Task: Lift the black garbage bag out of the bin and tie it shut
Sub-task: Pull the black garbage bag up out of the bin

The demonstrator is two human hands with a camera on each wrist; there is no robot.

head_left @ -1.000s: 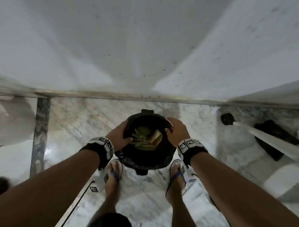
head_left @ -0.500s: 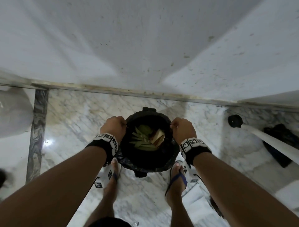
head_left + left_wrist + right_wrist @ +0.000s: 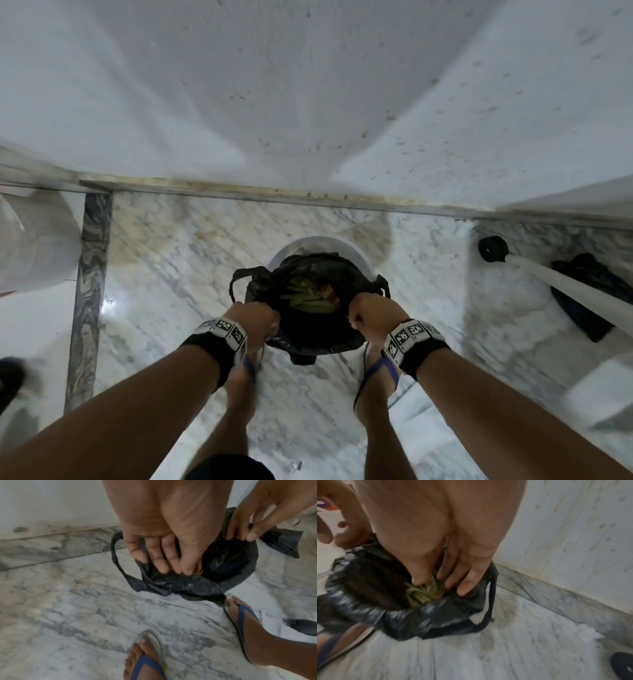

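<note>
The black garbage bag [image 3: 308, 339] hangs open between my two hands, raised above the white bin [image 3: 320, 242], whose rim shows behind it. My left hand [image 3: 257, 318] grips the bag's left rim, fingers curled over the edge [image 3: 163, 561]. On the opposite rim my right hand [image 3: 371, 317] holds on, with its fingers [image 3: 453, 580] reaching inside the mouth. Green vegetable scraps [image 3: 308, 298] lie in the bag [image 3: 423, 616]. A loose handle loop [image 3: 235, 282] sticks out on the left side [image 3: 115, 555].
A white wall [image 3: 308, 102] with a marble skirting runs just behind the bin. To the right a white pole with a black end [image 3: 493, 249] lies over a dark cloth [image 3: 582, 291]. My feet in blue-strapped sandals [image 3: 375, 377] stand on the marble floor beside the bag.
Both hands have closed on the bag's rim and pulled it up and toward me. The bag has come off the bin's rim, which now shows white behind it.
</note>
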